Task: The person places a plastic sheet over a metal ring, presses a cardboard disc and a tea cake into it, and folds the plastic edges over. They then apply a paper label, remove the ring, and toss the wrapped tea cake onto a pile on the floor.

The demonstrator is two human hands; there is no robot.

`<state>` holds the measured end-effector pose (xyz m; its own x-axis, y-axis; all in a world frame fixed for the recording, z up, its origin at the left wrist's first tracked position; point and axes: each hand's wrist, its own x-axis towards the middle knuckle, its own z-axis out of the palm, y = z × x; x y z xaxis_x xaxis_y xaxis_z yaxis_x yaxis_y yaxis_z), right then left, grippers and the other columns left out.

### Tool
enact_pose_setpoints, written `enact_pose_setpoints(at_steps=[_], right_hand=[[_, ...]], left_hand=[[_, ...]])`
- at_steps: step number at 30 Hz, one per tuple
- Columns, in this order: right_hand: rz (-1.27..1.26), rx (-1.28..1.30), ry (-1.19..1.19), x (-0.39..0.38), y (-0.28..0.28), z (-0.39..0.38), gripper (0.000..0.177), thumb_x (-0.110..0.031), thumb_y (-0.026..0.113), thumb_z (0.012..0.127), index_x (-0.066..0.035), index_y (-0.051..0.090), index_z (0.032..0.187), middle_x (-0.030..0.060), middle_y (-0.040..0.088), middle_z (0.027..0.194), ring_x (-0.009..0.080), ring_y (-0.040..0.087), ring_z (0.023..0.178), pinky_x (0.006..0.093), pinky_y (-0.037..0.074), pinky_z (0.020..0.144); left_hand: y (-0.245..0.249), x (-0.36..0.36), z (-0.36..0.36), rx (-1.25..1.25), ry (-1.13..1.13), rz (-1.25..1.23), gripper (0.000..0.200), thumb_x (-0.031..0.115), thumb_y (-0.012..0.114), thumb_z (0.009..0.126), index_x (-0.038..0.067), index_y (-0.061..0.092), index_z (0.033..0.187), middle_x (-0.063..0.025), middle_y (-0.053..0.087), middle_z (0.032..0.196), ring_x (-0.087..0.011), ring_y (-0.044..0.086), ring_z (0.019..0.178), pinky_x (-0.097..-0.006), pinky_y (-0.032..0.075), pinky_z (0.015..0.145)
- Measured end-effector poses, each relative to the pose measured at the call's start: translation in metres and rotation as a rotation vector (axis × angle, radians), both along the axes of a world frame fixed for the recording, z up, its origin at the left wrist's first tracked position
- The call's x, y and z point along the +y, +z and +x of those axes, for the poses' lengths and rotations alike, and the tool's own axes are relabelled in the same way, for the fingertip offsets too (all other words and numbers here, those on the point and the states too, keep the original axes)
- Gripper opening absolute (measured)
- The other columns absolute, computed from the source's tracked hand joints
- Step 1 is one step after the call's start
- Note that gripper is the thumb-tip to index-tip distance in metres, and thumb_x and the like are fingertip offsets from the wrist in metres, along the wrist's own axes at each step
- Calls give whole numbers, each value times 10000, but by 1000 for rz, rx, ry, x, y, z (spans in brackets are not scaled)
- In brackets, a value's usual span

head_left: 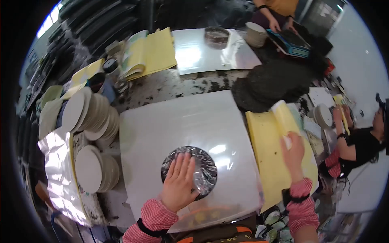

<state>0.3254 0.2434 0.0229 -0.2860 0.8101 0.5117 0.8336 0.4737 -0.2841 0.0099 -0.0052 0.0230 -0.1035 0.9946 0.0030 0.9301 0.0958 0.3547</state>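
Observation:
My left hand (180,180) lies flat with fingers stretched out on a round dark disc (206,168) covered in shiny, wrinkled clear film. The disc rests on a large glossy whitish sheet (178,117) in front of me. On the right, my right hand (293,156) is at a stack of yellow paper sheets (263,154). Its fingers are closed at the curled edge of the top sheet, and the fingertips are partly hidden.
Stacks of round pale discs (89,168) stand at the left beside a crumpled silvery sheet (60,174). A dark heap (279,83) lies beyond the yellow paper. A metal ring (216,35) sits on another glossy sheet (194,60). Two other people work nearby, one by a blue scale (293,46).

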Motion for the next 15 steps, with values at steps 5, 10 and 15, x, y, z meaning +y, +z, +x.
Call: enact_pose_setpoints(at_steps=[5,10,15], right_hand=[[-241,-740,-463,36,-36,131,710,-598,488,932,85,672,873,237,654,827,394,621,833,497,463,792],[-889,-285,73,-108,10,0,478,-489,554,929,-24,661,944,209,683,868,403,659,847,481,510,742],[-106,210,-223,-109,-43,101,206,-181,723,824,-27,697,958,140,712,920,376,677,878,433,532,789]], left_hand=[[3,5,4,116,-92,36,793,334,686,787,-24,411,1440,-249,287,1552,-412,237,1458,-508,170,1191],[-9,-3,-5,-25,-65,58,646,259,553,867,-26,430,1433,-221,346,1534,-434,233,1453,-522,159,1185],[-8,-4,-3,-246,60,176,521,63,475,921,-9,429,1435,-214,437,1477,-406,335,1416,-490,243,1163]])
